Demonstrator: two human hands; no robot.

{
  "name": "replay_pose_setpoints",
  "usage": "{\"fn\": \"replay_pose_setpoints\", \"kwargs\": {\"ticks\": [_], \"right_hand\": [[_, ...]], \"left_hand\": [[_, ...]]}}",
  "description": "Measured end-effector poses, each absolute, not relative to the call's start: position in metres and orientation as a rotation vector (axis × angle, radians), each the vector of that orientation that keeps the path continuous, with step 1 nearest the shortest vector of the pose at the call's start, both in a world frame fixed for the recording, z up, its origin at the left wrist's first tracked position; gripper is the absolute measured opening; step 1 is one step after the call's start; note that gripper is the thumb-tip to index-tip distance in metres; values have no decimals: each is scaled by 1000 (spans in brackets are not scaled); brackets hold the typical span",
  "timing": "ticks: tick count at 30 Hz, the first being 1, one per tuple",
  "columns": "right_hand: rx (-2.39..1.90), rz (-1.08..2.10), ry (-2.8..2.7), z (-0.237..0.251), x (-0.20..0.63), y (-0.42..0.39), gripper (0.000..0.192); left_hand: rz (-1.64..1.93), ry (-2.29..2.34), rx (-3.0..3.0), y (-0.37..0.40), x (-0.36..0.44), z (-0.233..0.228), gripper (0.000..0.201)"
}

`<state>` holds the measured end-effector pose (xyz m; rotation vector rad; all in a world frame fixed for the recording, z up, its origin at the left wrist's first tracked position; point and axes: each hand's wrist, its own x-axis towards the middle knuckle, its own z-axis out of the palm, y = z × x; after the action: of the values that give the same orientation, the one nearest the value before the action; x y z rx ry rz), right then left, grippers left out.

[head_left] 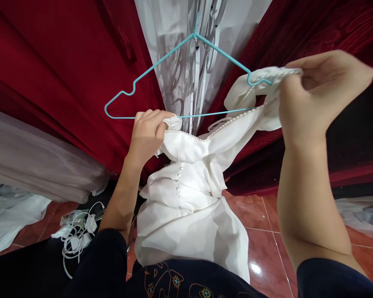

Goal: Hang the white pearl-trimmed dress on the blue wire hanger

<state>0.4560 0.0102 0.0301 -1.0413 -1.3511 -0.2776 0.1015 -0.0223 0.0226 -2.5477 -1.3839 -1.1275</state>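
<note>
A white satin dress (186, 198) with a pearl-trimmed neckline and a row of small buttons hangs down in front of me. My left hand (149, 132) pinches its left shoulder strap just under the bottom bar of a teal wire hanger (161, 62). My right hand (317, 91) grips the dress's right shoulder, which is draped over the hanger's right end. The hanger's hook is up among hanging garments, and its attachment is hidden.
Dark red velvet fabric (49, 66) hangs left and right, with a sheer white garment (186, 49) between. A pale tulle skirt (34, 165) lies at left. White cables and chargers (77, 236) sit on the glossy red tile floor (261, 231).
</note>
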Motion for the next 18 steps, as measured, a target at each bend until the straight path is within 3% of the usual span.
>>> {"fn": "replay_pose_setpoints", "kwargs": {"ticks": [5,10,14,18], "right_hand": [[-1089,-336,-1175,6,489,17,12],[-904,-454,-1158,-40,470,-6,4],[-807,-434,-1195,-55,449,-24,17],[-754,-531,-1438,-30,427,-38,21]], "left_hand": [[-1179,-1346,-2611,-23,101,27,36],[-1203,-1344,-2600,-13,106,21,35],[-1218,-1353,-2613,-11,112,16,36],[-1211,-1362,-2681,-17,115,18,39]]}}
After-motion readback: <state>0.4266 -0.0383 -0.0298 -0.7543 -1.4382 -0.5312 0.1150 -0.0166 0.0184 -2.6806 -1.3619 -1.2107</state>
